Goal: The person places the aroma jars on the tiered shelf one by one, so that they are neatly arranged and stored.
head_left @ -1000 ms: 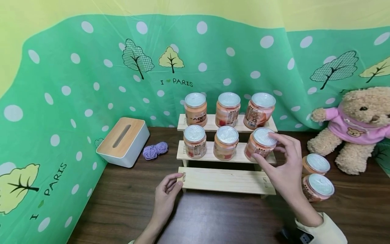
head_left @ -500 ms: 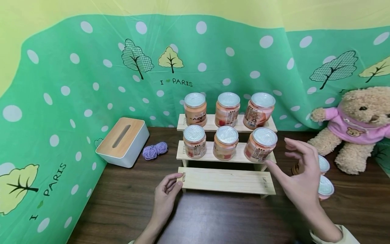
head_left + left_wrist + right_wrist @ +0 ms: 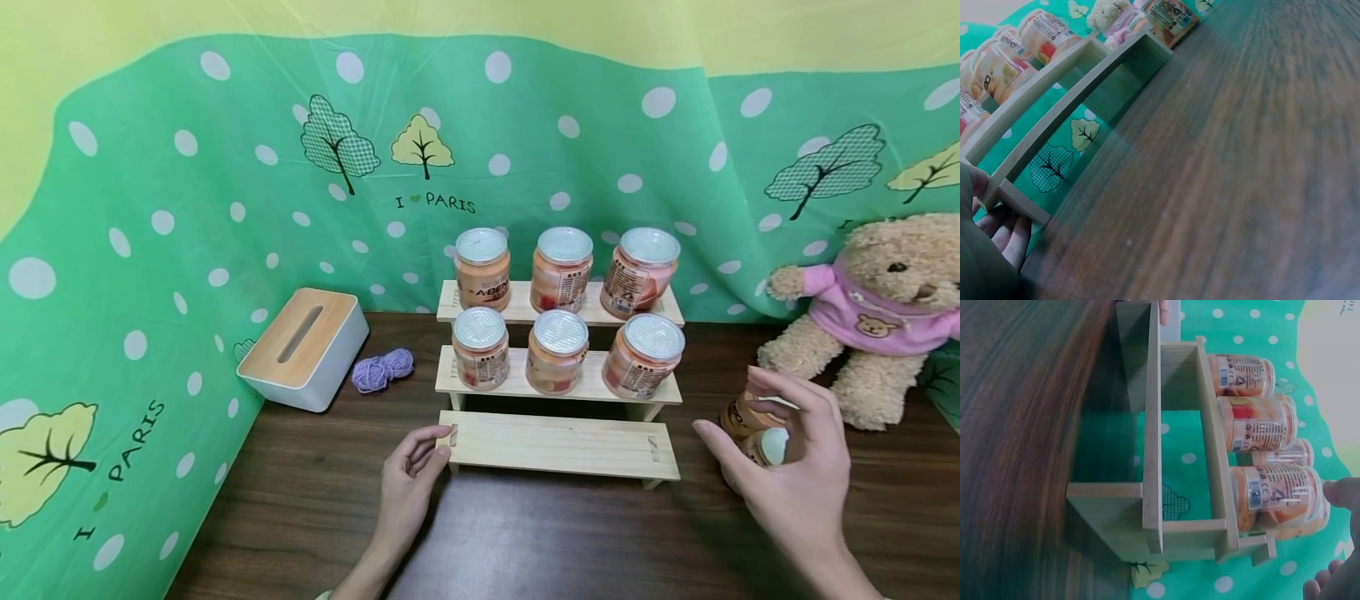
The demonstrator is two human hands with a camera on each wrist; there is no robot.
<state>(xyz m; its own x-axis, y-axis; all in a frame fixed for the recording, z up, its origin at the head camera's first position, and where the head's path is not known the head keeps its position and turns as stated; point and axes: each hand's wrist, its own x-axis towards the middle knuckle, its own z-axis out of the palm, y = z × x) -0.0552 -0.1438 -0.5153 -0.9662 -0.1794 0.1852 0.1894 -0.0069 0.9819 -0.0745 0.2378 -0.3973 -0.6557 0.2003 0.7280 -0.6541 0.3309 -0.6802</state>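
A three-step wooden display rack (image 3: 555, 443) stands on the table. Its upper two steps carry rows of orange fruit jars with silvery lids, among them the middle-step right jar (image 3: 641, 362). My left hand (image 3: 405, 479) grips the left end of the lowest step; the left wrist view shows the thumb above and the fingers (image 3: 1015, 240) by the leg. Off the rack's right side, my right hand (image 3: 806, 467) is spread in a curve over two more jars. It partly hides the nearer jar (image 3: 767, 447) and the farther jar (image 3: 741, 417).
A teddy bear (image 3: 870, 308) in a pink top sits at the back right. To the left are a wood-topped tissue box (image 3: 300, 350) and a bundle of purple yarn (image 3: 382, 370). Behind everything hangs a green dotted cloth (image 3: 525, 108).
My right hand has let go of the jar on the middle step's right end and moved right and down to the two jars beside the rack. My left hand stays put.
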